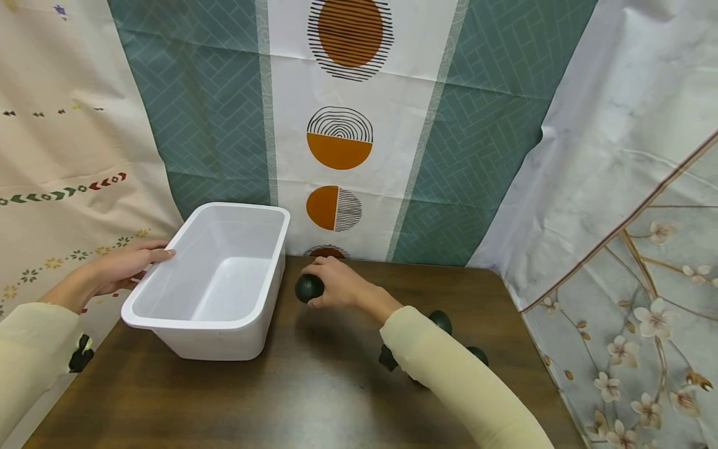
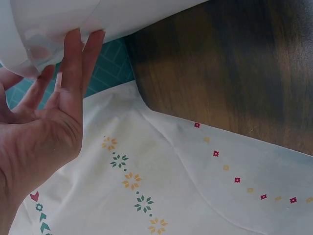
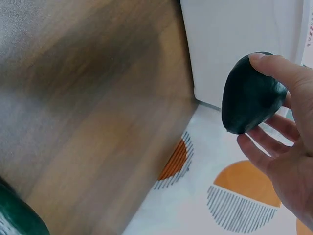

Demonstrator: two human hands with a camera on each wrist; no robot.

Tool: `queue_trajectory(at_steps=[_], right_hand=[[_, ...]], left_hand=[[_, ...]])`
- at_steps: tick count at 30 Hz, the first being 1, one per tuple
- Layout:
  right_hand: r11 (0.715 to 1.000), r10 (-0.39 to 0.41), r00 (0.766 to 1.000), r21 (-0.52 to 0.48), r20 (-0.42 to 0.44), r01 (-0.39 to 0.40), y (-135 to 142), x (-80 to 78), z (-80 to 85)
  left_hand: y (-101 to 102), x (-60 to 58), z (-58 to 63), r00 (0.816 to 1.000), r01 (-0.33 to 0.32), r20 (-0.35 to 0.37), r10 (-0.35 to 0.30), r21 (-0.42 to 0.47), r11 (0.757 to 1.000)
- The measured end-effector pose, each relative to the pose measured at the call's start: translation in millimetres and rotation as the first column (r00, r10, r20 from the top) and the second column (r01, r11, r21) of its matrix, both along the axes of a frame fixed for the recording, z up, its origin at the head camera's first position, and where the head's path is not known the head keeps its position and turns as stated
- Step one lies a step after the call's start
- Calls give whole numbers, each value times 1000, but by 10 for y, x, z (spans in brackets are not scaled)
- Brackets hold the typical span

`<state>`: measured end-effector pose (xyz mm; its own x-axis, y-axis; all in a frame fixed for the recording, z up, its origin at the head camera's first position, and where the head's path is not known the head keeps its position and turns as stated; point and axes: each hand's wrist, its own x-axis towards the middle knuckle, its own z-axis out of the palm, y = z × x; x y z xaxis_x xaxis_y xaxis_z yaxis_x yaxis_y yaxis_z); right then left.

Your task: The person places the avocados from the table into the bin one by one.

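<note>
A dark wooden table [image 1: 314,386] fills the lower frame, backed by patterned cloths [image 1: 348,125] (teal, white, orange discs). At centre, the right hand [image 1: 336,284] grasps a dark green avocado [image 1: 309,288] just right of the white tub [image 1: 213,284]. The left hand [image 1: 126,265], fingers straight, touches the tub's left rim. More avocados [image 1: 443,321] lie lower right.

Three dark green avocados [image 1: 440,320] lie by my sleeve on the brown desk [image 1: 314,386]; patterned cloths [image 1: 342,125] hang behind.
</note>
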<state>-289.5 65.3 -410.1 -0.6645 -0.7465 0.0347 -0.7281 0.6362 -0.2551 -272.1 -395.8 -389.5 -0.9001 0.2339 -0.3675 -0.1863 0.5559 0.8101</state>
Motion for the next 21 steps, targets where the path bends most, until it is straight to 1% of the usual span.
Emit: queue_trajectory(at_steps=[3, 7, 16, 21], right_hand=[[1000, -8, 1000, 1, -18, 8, 11, -16, 54], [1000, -15, 999, -12, -40, 15, -2, -35, 132], [999, -8, 999, -51, -42, 6, -50, -61, 272], [998, 4, 998, -61, -66, -8, -80, -73, 337]], left_hand=[[5, 3, 3, 1000, 7, -1, -7, 0, 1000], [13, 1, 2, 1000, 0, 1, 0, 11, 1000], [-1, -10, -11, 1000, 1, -2, -1, 14, 1000], [-5, -12, -7, 1000, 1, -6, -1, 12, 1000]])
